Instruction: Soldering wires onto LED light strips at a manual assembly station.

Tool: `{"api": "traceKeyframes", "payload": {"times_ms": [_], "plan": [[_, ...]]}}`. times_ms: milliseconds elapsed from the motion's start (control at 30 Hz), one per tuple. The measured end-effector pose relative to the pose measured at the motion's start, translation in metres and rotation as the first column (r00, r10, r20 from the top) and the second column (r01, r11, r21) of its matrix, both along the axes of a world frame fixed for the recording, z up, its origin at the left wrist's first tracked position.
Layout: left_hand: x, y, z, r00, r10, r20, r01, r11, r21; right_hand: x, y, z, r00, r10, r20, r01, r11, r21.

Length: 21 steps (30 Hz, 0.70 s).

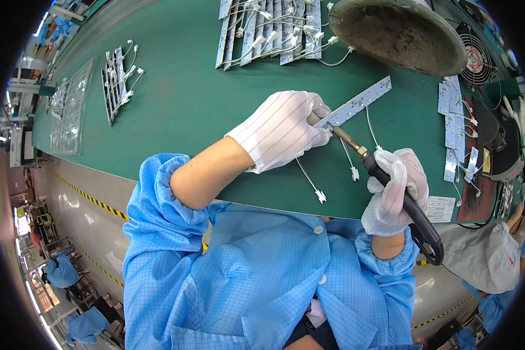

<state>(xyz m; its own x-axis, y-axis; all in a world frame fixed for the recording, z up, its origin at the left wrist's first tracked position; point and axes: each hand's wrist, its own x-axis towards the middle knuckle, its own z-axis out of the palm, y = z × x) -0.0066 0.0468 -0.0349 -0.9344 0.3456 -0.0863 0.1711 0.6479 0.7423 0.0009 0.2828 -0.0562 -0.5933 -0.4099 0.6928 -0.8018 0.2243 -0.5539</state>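
My left hand [286,129], in a white striped glove, is closed around the lower left end of a narrow LED circuit board [364,102]. The strip slants up to the right above the green mat, dotted with small components. A soldering iron [416,217] with a black handle is gripped in my gloved right hand [398,189]. Its metal tip meets or nearly meets the board beside my left fingertips; contact is too small to tell. Short white wires with connectors [321,196] hang around the board. My left fingers partly hide the board's end.
A dark-mouthed extraction hood [399,38] overhangs the back right, near a round fan [477,57]. Wired LED boards [268,38] lie at the back, with more strips [115,90] to the left and others [454,131] at right. A clear plastic tray [70,116] lies far left.
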Motion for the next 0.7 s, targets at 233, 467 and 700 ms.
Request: {"api": "traceKeyframes", "payload": {"times_ms": [233, 467, 700], "plan": [[-0.0015, -0.0002, 0.0033, 0.993, 0.044, 0.114, -0.052, 0.996, 0.066, -0.0024, 0.0049, -0.0034, 0.974, -0.042, -0.222, 0.060, 0.996, 0.073], [-0.0006, 0.0028, 0.0059, 0.969, 0.121, 0.216, -0.140, 0.987, 0.075, 0.0042, 0.0039, -0.0043, 0.994, -0.074, -0.078, 0.078, 0.996, 0.050], [0.0010, 0.0013, 0.0038, 0.972, 0.122, 0.202, -0.141, 0.986, 0.086, 0.0025, 0.0034, -0.0094, 0.917, -0.104, -0.386, 0.163, 0.979, 0.123]]}}
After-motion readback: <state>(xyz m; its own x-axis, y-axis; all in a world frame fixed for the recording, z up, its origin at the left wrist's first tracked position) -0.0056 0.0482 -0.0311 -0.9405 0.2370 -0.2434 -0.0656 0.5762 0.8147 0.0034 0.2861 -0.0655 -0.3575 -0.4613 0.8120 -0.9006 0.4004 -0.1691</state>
